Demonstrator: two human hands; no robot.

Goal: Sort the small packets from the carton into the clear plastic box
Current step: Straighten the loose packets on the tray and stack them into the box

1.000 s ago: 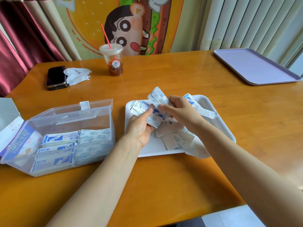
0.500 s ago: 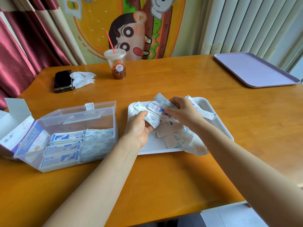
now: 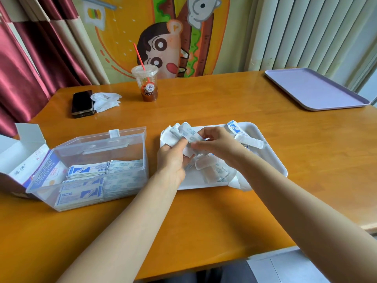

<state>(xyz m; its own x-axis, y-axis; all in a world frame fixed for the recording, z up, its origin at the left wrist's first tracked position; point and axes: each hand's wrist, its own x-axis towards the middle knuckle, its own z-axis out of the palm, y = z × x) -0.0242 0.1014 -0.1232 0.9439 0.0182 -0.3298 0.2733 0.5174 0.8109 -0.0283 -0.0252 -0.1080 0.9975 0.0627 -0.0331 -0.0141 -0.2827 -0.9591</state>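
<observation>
Over white tray (image 3: 272, 160) | left hand (image 3: 173, 161) still grips packets (image 3: 184, 130) | right hand (image 3: 221, 144) pinches one, shifted closer.

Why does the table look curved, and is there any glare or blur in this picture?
Head view: the wide-angle lens bows the edges of the table; daylight through the blinds leaves a pale sheen on the wood beside the purple tray; the packets gripped by the left hand and pinched by the right hand look soft, their print unreadable.
</observation>
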